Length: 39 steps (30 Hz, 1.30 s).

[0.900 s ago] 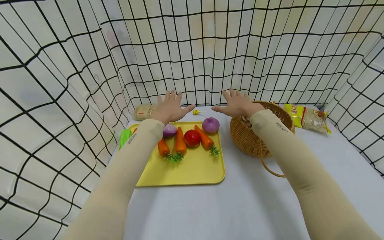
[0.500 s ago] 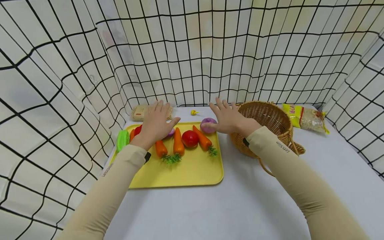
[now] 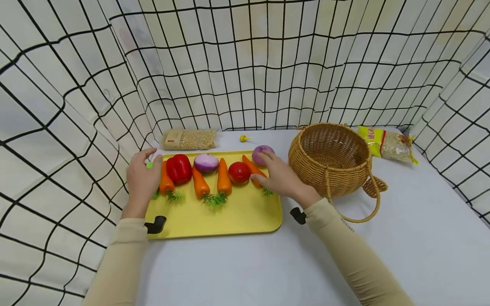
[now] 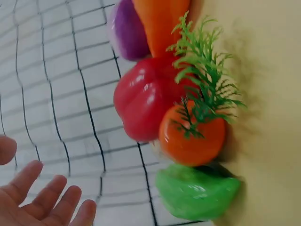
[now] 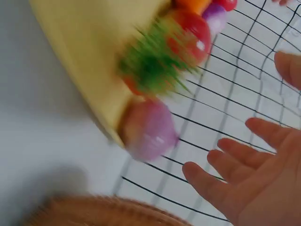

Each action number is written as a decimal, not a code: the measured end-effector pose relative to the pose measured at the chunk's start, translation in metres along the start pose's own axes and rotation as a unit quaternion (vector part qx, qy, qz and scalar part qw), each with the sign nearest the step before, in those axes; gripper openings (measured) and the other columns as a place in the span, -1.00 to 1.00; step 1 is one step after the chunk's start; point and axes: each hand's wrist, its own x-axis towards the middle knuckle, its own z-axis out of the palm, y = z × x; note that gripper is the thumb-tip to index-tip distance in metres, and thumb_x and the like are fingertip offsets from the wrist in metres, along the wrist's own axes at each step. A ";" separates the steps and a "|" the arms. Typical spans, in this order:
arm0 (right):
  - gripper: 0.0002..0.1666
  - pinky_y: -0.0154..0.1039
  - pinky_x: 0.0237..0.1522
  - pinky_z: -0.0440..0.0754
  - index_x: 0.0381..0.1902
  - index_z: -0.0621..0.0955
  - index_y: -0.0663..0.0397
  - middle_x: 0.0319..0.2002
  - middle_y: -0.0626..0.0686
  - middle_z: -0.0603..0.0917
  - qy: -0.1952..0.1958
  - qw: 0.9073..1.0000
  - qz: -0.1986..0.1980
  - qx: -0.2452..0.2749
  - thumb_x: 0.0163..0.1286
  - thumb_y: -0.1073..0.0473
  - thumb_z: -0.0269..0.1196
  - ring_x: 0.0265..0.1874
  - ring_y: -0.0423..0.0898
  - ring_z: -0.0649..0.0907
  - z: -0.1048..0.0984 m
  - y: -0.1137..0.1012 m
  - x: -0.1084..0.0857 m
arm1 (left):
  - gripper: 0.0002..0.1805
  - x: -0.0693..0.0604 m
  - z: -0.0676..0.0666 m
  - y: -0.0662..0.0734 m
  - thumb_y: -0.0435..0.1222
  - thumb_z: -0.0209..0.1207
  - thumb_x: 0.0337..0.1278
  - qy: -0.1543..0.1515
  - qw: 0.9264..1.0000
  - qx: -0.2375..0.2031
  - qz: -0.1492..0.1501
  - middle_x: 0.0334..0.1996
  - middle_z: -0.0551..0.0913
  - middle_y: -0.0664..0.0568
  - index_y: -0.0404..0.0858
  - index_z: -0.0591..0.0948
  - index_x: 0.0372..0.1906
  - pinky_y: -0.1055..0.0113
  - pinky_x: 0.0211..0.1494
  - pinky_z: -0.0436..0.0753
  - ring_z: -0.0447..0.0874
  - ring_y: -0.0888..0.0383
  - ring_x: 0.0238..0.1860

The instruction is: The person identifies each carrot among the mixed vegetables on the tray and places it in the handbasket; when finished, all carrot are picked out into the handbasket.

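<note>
With the fingers of our left hand (image 3: 141, 180) and right hand (image 3: 282, 176) loosely spread, we would do best cupping the green vegetable (image 4: 197, 193) and purple onion (image 5: 149, 131) without nudging the carrots (image 3: 224, 180).

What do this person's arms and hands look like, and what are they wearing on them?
The left hand and right hand are bare, without gloves. Plain beige left sleeve and right sleeve reach the wrists; the right has small dark markings, unreadable here. A small black device shows at each wrist.
</note>
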 end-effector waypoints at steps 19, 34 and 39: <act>-0.44 0.04 0.05 0.59 0.21 0.56 0.11 0.17 0.17 0.57 0.116 0.975 0.116 0.150 0.29 0.04 0.34 0.05 0.15 0.58 0.053 0.029 0.000 | -0.45 -0.009 -0.012 -0.076 -0.14 -0.19 0.47 -0.040 0.950 -0.109 -0.291 0.43 0.28 -0.12 -0.22 0.28 0.46 0.17 0.36 0.32 0.23 -0.01 0.38; -0.37 -0.11 -0.02 0.57 0.23 0.53 0.07 0.13 0.09 0.59 0.079 0.980 0.144 0.114 0.25 -0.03 0.37 -0.08 0.00 0.56 0.063 0.033 0.004 | -0.49 -0.013 -0.003 -0.099 -0.35 -0.11 0.41 -0.030 0.945 -0.118 -0.303 0.27 0.50 -0.09 -0.29 0.36 0.41 0.35 0.33 0.35 0.39 0.13 0.30; -0.38 -0.14 -0.07 0.56 0.20 0.54 0.07 0.05 0.07 0.64 0.082 0.980 0.154 0.100 0.24 -0.03 0.38 -0.14 -0.01 0.56 0.065 0.034 0.006 | -0.50 -0.014 0.000 -0.099 -0.38 -0.14 0.39 -0.024 0.950 -0.100 -0.295 0.29 0.48 -0.13 -0.27 0.38 0.40 0.31 0.34 0.37 0.37 0.07 0.33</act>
